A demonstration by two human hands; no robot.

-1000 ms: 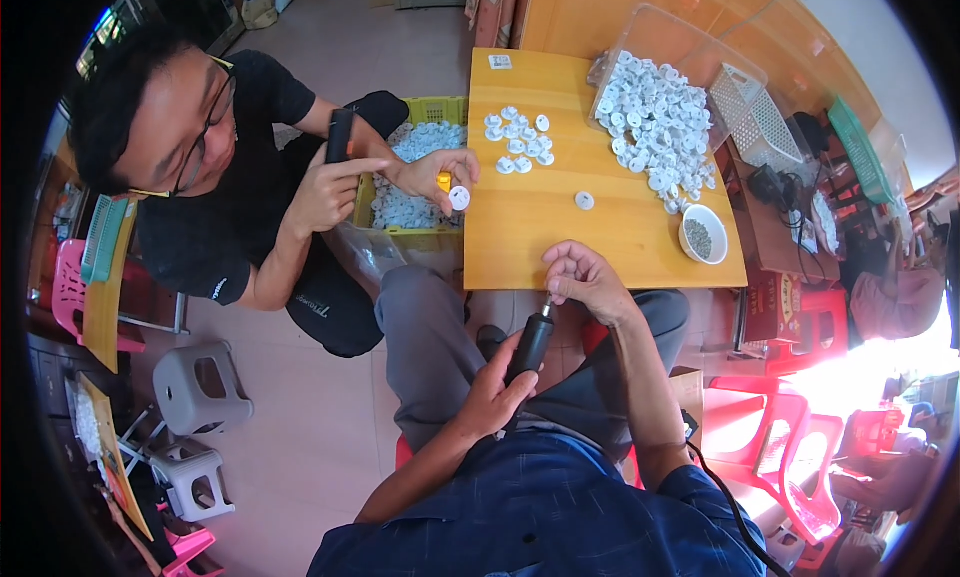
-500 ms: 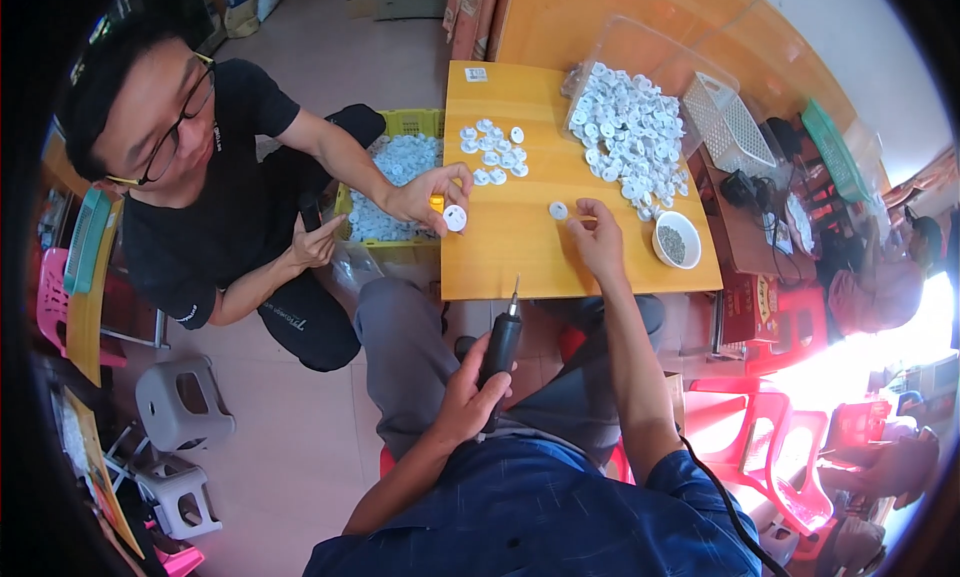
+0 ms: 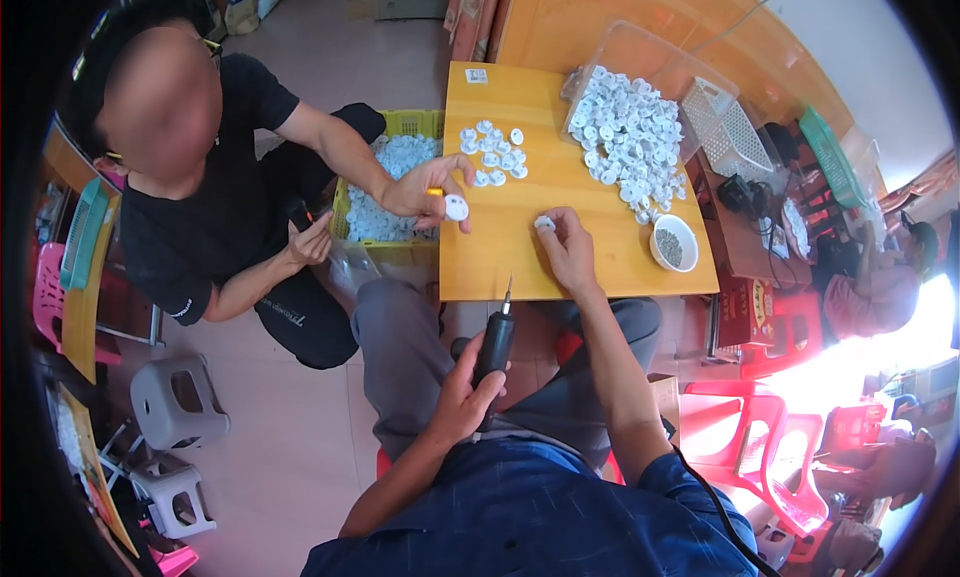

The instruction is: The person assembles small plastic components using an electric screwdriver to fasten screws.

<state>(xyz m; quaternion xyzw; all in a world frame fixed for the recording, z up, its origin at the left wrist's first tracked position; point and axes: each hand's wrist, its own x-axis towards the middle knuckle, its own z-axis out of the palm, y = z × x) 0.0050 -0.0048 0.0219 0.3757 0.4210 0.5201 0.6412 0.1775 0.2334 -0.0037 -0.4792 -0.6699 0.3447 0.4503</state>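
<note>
My left hand (image 3: 470, 397) is wrapped round a black electric screwdriver (image 3: 495, 339), its thin metal bit pointing up at the table's near edge. Over the wooden table (image 3: 500, 252), my right hand (image 3: 570, 247) pinches a small white round plastic piece (image 3: 545, 223) between thumb and fingers. Several similar white pieces (image 3: 490, 157) lie loose at the table's left. A big pile of them (image 3: 630, 127) spills from a clear plastic box at the far right. Close to my right hand stands a white bowl (image 3: 690, 259) of small metal parts, probably screws.
At left, a person in black holds a white disc (image 3: 456, 208) and something yellow by the table's edge. A yellow crate (image 3: 400, 242) of white pieces sits beside the table. White and green baskets (image 3: 725, 132) stand at right. Grey stools (image 3: 180, 402) are on the floor at left.
My right hand has moved slightly left and nearer to me, now pinching the white piece that lay by its fingertips. The other person's head has turned. The screwdriver has barely shifted.
</note>
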